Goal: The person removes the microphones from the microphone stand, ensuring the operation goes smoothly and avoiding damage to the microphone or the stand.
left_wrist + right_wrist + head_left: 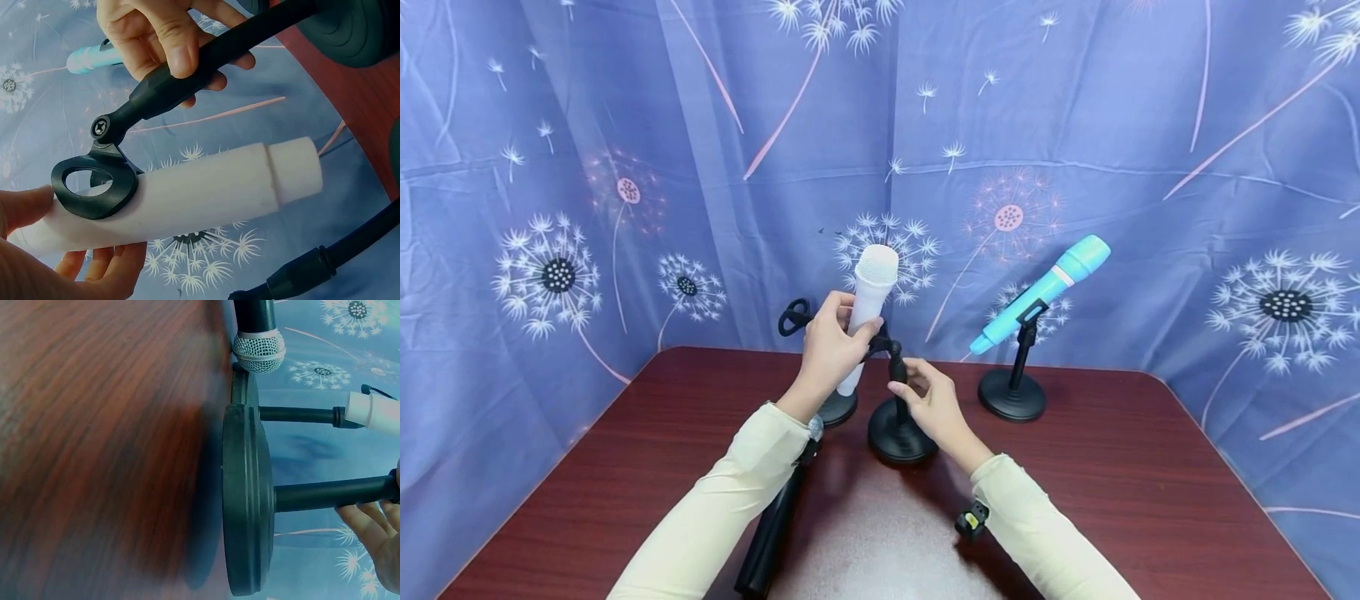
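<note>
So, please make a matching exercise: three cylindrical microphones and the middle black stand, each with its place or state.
1. White cylindrical microphone
2. Turquoise cylindrical microphone
3. Black microphone with silver mesh
4. Middle black round-based stand

A. Lying on dark red table
B. Pinched by right fingers
C. Tilted on rightmost black stand
D. Held by left fingers

Pairs: 1-D; 2-C; 3-A; 4-B

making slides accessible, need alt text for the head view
The left hand holds a white mic at a black stand gripped by the right hand. To their right, a blue mic sits tilted in another stand.
</note>
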The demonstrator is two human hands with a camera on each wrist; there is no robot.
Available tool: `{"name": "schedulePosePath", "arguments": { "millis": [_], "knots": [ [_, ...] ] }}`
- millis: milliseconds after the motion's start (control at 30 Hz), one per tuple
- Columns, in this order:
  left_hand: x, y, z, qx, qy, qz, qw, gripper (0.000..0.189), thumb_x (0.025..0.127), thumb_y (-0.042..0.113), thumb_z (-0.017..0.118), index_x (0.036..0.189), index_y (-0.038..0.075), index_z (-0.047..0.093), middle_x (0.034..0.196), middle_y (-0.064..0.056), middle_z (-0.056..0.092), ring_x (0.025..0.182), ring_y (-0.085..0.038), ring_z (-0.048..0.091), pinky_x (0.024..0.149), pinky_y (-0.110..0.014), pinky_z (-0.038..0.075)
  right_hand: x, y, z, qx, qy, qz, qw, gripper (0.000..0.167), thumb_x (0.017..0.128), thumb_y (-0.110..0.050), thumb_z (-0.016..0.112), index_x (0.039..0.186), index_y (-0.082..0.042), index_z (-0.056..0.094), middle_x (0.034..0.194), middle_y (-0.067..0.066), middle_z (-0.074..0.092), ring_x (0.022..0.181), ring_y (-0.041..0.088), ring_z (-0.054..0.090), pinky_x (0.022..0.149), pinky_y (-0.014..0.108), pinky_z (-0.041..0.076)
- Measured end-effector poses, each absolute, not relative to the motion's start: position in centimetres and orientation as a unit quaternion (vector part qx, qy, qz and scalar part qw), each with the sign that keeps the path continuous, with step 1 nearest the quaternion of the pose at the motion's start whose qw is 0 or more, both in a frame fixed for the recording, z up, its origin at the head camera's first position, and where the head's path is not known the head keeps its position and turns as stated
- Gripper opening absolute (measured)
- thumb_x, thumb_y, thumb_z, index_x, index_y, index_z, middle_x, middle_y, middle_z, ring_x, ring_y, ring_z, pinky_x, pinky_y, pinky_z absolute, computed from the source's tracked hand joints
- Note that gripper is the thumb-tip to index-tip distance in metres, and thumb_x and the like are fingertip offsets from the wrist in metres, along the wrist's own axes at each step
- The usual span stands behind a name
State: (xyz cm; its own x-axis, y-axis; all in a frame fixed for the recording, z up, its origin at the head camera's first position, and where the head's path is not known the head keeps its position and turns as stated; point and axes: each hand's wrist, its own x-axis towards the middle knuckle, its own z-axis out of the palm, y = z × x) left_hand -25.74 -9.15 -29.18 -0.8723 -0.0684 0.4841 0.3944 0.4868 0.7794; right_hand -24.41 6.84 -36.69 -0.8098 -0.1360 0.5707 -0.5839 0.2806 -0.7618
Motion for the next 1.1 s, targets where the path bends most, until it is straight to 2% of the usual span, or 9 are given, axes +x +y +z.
{"name": "schedulePosePath", "arguments": {
  "millis": [167, 267, 567, 667, 900, 1100],
  "knots": [
    [-26.0, -9.8, -29.1, -0.091, -0.802, -0.54, 0.239, 0.034, 0.089, 0.019, 0.069, 0.111, -0.001, 0.052, 0.099, -0.019, 0.063, 0.082, -0.031, 0.066, 0.071, -0.044, 0.054, -24.9, 7.2, -37.0, 0.22, -0.755, 0.591, 0.18, 0.023, 0.085, 0.007, 0.067, 0.107, 0.012, 0.062, 0.091, 0.024, 0.066, 0.083, 0.035, 0.066, 0.068, 0.028, 0.054],
    [-25.9, -10.1, -29.2, -0.082, -0.801, -0.552, 0.216, 0.034, 0.09, 0.019, 0.068, 0.112, -0.001, 0.051, 0.101, -0.019, 0.061, 0.085, -0.031, 0.066, 0.072, -0.044, 0.054, -25.2, 7.3, -37.0, 0.214, -0.747, 0.606, 0.17, 0.022, 0.085, 0.007, 0.067, 0.107, 0.011, 0.062, 0.092, 0.024, 0.065, 0.083, 0.035, 0.065, 0.065, 0.02, 0.051],
    [-26.1, -11.0, -30.0, -0.061, -0.808, -0.566, 0.153, 0.034, 0.09, 0.022, 0.068, 0.111, -0.002, 0.056, 0.098, -0.019, 0.062, 0.085, -0.03, 0.063, 0.065, -0.038, 0.054, -25.5, 7.6, -36.7, 0.211, -0.75, 0.6, 0.18, 0.023, 0.085, 0.006, 0.067, 0.107, 0.012, 0.062, 0.096, 0.026, 0.065, 0.088, 0.038, 0.066, 0.075, 0.025, 0.052],
    [-26.0, -11.1, -30.1, -0.052, -0.81, -0.569, 0.134, 0.036, 0.09, 0.024, 0.069, 0.112, -0.002, 0.056, 0.099, -0.02, 0.063, 0.086, -0.03, 0.063, 0.065, -0.037, 0.054, -25.6, 7.7, -36.6, 0.21, -0.75, 0.6, 0.182, 0.024, 0.085, 0.006, 0.068, 0.107, 0.013, 0.062, 0.095, 0.027, 0.065, 0.087, 0.038, 0.066, 0.073, 0.023, 0.051],
    [-25.8, -11.2, -30.5, -0.044, -0.826, -0.55, 0.115, 0.04, 0.089, 0.024, 0.07, 0.117, -0.001, 0.055, 0.103, -0.02, 0.065, 0.093, -0.03, 0.064, 0.075, -0.042, 0.053, -25.9, 7.9, -36.5, 0.209, -0.752, 0.596, 0.189, 0.024, 0.085, 0.005, 0.068, 0.108, 0.011, 0.062, 0.094, 0.026, 0.066, 0.087, 0.039, 0.066, 0.067, 0.022, 0.052],
    [-25.4, -11.5, -31.1, -0.03, -0.835, -0.542, 0.097, 0.045, 0.089, 0.024, 0.071, 0.122, 0.0, 0.052, 0.097, -0.019, 0.064, 0.088, -0.028, 0.062, 0.074, -0.04, 0.05, -26.1, 8.0, -36.4, 0.207, -0.754, 0.596, 0.182, 0.024, 0.086, 0.006, 0.067, 0.108, 0.012, 0.061, 0.093, 0.027, 0.066, 0.085, 0.037, 0.066, 0.065, 0.019, 0.051]
  ]
}}
